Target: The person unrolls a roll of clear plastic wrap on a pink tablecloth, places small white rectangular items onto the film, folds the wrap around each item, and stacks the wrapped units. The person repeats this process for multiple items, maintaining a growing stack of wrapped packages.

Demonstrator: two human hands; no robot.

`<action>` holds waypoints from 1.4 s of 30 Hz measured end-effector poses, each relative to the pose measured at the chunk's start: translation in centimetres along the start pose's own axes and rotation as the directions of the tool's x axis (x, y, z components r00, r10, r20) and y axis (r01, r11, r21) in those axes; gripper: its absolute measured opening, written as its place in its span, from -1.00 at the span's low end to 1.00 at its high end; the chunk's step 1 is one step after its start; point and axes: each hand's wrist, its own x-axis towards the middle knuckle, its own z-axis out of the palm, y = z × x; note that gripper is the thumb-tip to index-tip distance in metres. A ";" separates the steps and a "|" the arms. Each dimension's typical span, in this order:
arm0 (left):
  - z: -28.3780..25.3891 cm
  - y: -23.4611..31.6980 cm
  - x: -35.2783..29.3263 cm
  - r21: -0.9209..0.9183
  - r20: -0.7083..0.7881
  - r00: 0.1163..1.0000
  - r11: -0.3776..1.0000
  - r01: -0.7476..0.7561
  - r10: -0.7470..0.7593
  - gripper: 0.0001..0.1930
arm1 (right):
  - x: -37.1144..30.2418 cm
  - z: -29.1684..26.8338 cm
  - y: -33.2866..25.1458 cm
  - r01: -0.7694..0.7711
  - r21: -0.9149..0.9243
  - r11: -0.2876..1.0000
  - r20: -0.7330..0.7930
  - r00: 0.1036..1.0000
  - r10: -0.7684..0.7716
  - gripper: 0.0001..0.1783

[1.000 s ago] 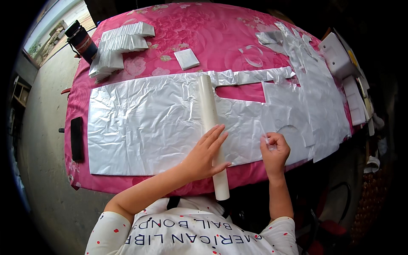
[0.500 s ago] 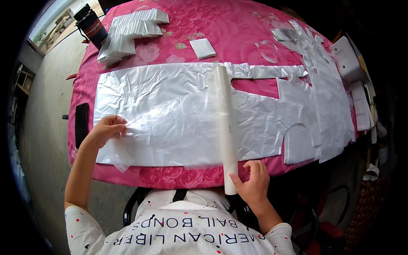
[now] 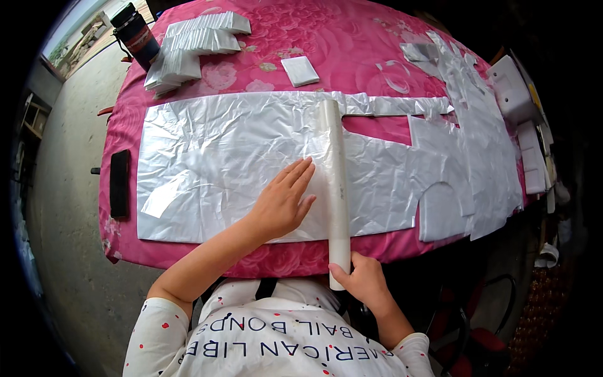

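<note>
Pale roll (image 3: 337,182) clasped at its lower end

It lies just right of centre frame, across a silvery plastic sheet (image 3: 188,138). The right hand (image 3: 363,279), lower centre, grips the roll's end — thumb over it. Just beside the roll's left edge, the left hand (image 3: 280,204) lies flat over the sheet — fingers nearly together, thumb apart.

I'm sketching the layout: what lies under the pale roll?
Silvery plastic sheeting shows on both sides of the pale roll, with pink tablecloth toward its near end; directly beneath, everything is hidden.
</note>
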 end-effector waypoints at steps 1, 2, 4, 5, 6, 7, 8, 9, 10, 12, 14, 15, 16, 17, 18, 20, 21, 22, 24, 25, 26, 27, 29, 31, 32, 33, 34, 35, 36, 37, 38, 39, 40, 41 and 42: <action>1.8 -0.1 0.1 0.035 0.005 1.000 0.999 -0.003 0.003 -0.43 | 0.0 -0.1 0.0 -0.002 0.015 1.000 0.019 1.000 0.002 -0.56; 3.0 -0.2 0.0 0.071 0.010 1.000 0.997 -0.004 0.004 -0.41 | 0.1 -0.2 -0.1 -0.003 0.030 1.000 0.040 0.999 0.002 -0.56; 3.8 0.1 0.0 0.165 0.045 0.999 0.986 -0.009 0.002 -0.38 | 0.5 -0.6 -0.1 -0.009 0.041 0.999 0.101 0.995 0.004 -0.55; 4.1 0.1 -0.1 0.213 0.060 0.998 0.977 -0.009 -0.004 -0.37 | 0.8 -1.1 -0.3 -0.003 0.032 0.999 0.150 0.989 -0.002 -0.54; 4.1 0.2 0.0 0.239 0.073 0.997 0.971 -0.023 0.006 -0.36 | 1.1 -1.6 -0.4 0.002 0.025 1.000 0.191 0.982 -0.007 -0.53; 4.1 0.2 0.0 0.266 0.086 0.996 0.963 -0.034 0.012 -0.36 | 1.7 -2.0 -0.2 -0.009 0.065 0.998 0.204 0.979 -0.004 -0.51; 4.1 0.1 0.0 0.293 0.097 0.995 0.955 -0.044 0.016 -0.35 | 2.6 -2.3 -0.2 -0.019 0.104 0.994 0.219 0.976 -0.004 -0.49; 4.2 0.2 0.1 0.298 0.097 0.995 0.954 -0.044 0.016 -0.35 | 3.8 -3.1 -0.6 -0.057 0.102 0.993 0.243 0.970 0.031 -0.34; 4.3 0.1 -0.1 0.304 0.098 0.995 0.952 -0.039 0.010 -0.35 | 5.6 -3.9 -1.2 0.045 0.000 0.999 0.168 0.985 -0.045 -0.31; 4.3 0.1 0.0 0.315 0.097 0.995 0.948 -0.052 0.022 -0.35 | 9.6 -4.9 -1.9 0.113 0.078 0.990 0.100 0.988 -0.121 -0.34; 4.2 0.2 0.1 0.342 0.093 0.995 0.937 -0.066 0.036 -0.34 | 14.0 -5.2 -2.4 0.130 0.161 0.978 0.025 0.990 -0.136 -0.38; 4.2 0.3 0.1 0.346 0.095 0.995 0.936 -0.065 0.035 -0.34 | 16.1 -5.5 -2.9 0.114 0.197 0.974 0.001 0.993 -0.116 -0.40; 4.1 0.4 0.2 0.349 0.096 0.995 0.935 -0.070 0.038 -0.34 | 18.1 -5.8 -3.0 0.058 0.377 0.924 0.072 0.993 -0.091 -0.44; 4.0 0.4 0.1 0.358 0.096 0.995 0.932 -0.064 0.031 -0.34 | 19.9 -5.8 -3.3 -0.009 0.541 0.841 0.156 0.984 -0.090 -0.48; 4.0 0.4 0.0 0.357 0.097 0.995 0.932 -0.063 0.030 -0.33 | 21.3 -5.9 -3.6 -0.040 0.687 0.726 0.164 0.981 -0.101 -0.51; 4.0 0.3 0.0 0.356 0.099 0.995 0.932 -0.062 0.028 -0.33 | 23.7 -6.1 -4.1 -0.106 0.900 0.423 0.175 0.976 -0.127 -0.56; 4.0 0.4 0.1 0.352 0.100 0.994 0.934 -0.065 0.032 -0.33 | 25.1 -6.2 -3.5 -0.136 0.957 0.256 0.184 0.968 -0.173 -0.60; 4.0 0.4 0.2 0.348 0.102 0.994 0.935 -0.066 0.032 -0.33 | 26.4 -6.2 -2.9 -0.174 0.981 0.081 0.187 0.957 -0.220 -0.63; 4.1 0.3 0.2 0.346 0.104 0.994 0.936 -0.063 0.028 -0.33 | 28.3 -7.2 -1.9 -0.114 0.977 -0.179 0.070 0.968 -0.240 -0.67; 4.0 0.3 0.1 0.348 0.103 0.994 0.936 -0.061 0.027 -0.33 | 28.8 -8.0 -1.7 -0.010 0.966 -0.259 -0.044 0.978 -0.203 -0.69; 4.0 0.4 0.1 0.349 0.103 0.994 0.935 -0.061 0.027 -0.33 | 29.2 -9.1 -1.3 0.097 0.937 -0.334 -0.157 0.975 -0.156 -0.70; 4.0 0.4 0.1 0.336 0.102 0.995 0.940 -0.054 0.021 -0.33 | 29.5 -10.8 -0.5 0.159 0.908 -0.388 -0.216 0.970 -0.109 -0.70; 3.9 0.4 0.0 0.308 0.096 0.995 0.951 -0.036 0.007 -0.34 | 29.2 -14.5 1.1 0.296 0.849 -0.438 -0.330 0.944 -0.003 -0.68; 3.8 0.6 0.1 0.309 0.093 0.996 0.950 -0.045 0.017 -0.34 | 28.1 -18.8 3.8 0.411 0.790 -0.455 -0.440 0.897 0.046 -0.69; 3.9 0.7 0.2 0.307 0.091 0.996 0.950 -0.051 0.024 -0.34 | 27.5 -20.8 5.3 0.448 0.759 -0.473 -0.491 0.870 0.036 -0.70; 4.0 0.7 0.2 0.302 0.091 0.996 0.952 -0.052 0.026 -0.34 | 26.5 -22.4 5.7 0.504 0.739 -0.447 -0.527 0.846 0.082 -0.67; 4.2 0.6 0.1 0.302 0.091 0.996 0.952 -0.048 0.021 -0.34 | 25.2 -23.6 5.1 0.553 0.719 -0.421 -0.558 0.820 0.123 -0.63; 4.1 0.4 0.0 0.300 0.090 0.996 0.953 -0.038 0.011 -0.35 | 24.4 -24.0 3.5 0.572 0.735 -0.363 -0.585 0.807 0.086 -0.62; 4.1 0.4 0.0 0.303 0.090 0.996 0.952 -0.033 0.006 -0.35 | 23.2 -24.2 1.9 0.592 0.744 -0.310 -0.610 0.791 0.047 -0.61; 4.2 0.4 0.0 0.304 0.091 0.996 0.952 -0.031 0.004 -0.35 | 22.0 -24.2 0.3 0.615 0.746 -0.254 -0.634 0.773 0.010 -0.60; 4.2 0.4 0.0 0.307 0.093 0.996 0.951 -0.030 0.001 -0.35 | 20.6 -23.4 -2.3 0.631 0.764 -0.134 -0.641 0.765 -0.055 -0.58; 4.2 0.3 -0.1 0.306 0.087 0.996 0.952 -0.032 0.005 -0.35 | 19.4 -21.8 -5.3 0.644 0.765 -0.012 -0.641 0.758 -0.120 -0.56; 4.1 0.2 -0.3 0.309 0.080 0.997 0.951 -0.028 0.003 -0.35 | 18.9 -19.5 -7.9 0.695 0.702 0.156 -0.641 0.712 -0.288 -0.51; 4.1 0.1 -0.4 0.307 0.073 0.997 0.951 -0.027 0.004 -0.35 | 18.2 -16.4 -10.8 0.751 0.612 0.248 -0.629 0.653 -0.423 -0.49; 4.0 0.3 -0.3 0.324 0.104 0.995 0.946 -0.025 -0.010 -0.35 | 18.4 -13.3 -12.5 0.808 0.491 0.326 -0.562 0.579 -0.590 -0.51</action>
